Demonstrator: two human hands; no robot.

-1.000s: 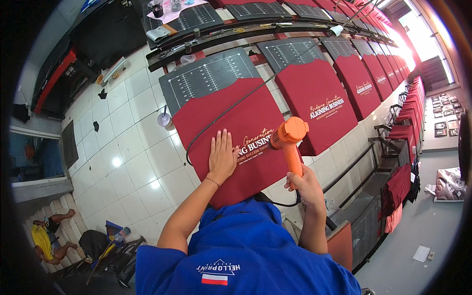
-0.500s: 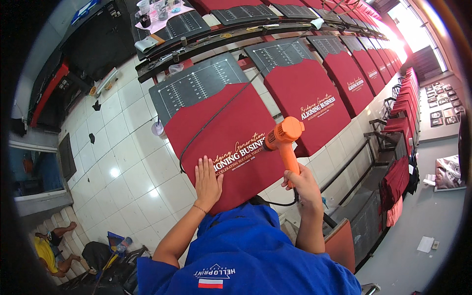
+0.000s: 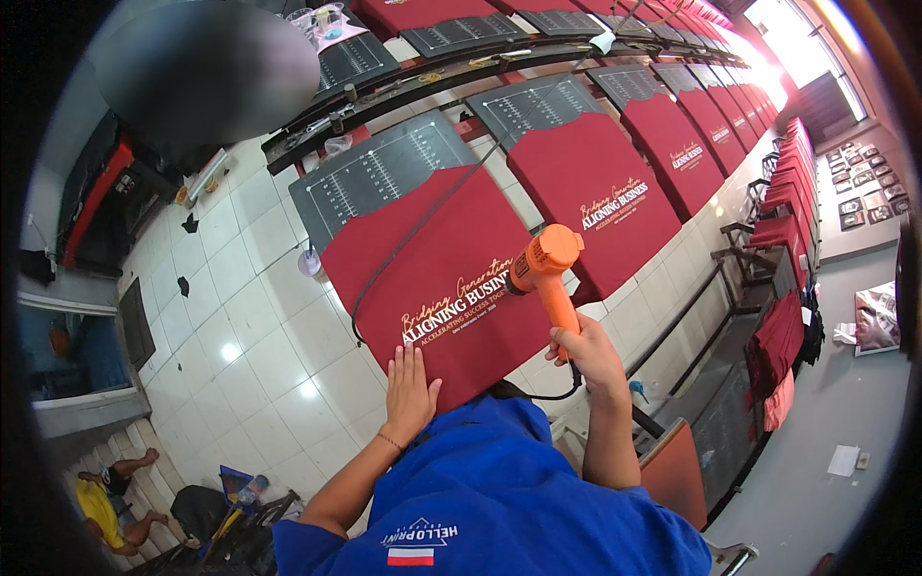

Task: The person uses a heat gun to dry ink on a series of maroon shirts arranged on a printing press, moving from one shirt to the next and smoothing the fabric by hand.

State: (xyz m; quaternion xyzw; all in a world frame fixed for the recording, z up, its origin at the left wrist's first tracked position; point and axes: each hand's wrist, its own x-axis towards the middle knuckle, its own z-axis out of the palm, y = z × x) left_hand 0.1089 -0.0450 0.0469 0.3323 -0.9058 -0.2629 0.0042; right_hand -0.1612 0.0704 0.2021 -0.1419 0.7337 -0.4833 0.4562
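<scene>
On the nearest dark platen point(image 3: 384, 168) lies a red printed shirt point(image 3: 437, 278); the left hand point(image 3: 411, 384) presses flat on its lower edge, fingers straight and together. The right hand point(image 3: 588, 348) grips the orange heat gun point(image 3: 544, 269), nozzle over the print, with a plastic cup point(image 3: 309, 263) just beside the platen.

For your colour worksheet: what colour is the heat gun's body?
Orange heat gun, held in the right hand; head view.

The left hand point(image 3: 411, 387) lies flat with fingers together and pointing forward, while the right hand point(image 3: 588, 352) is closed in a fist, both forearms extended.
</scene>
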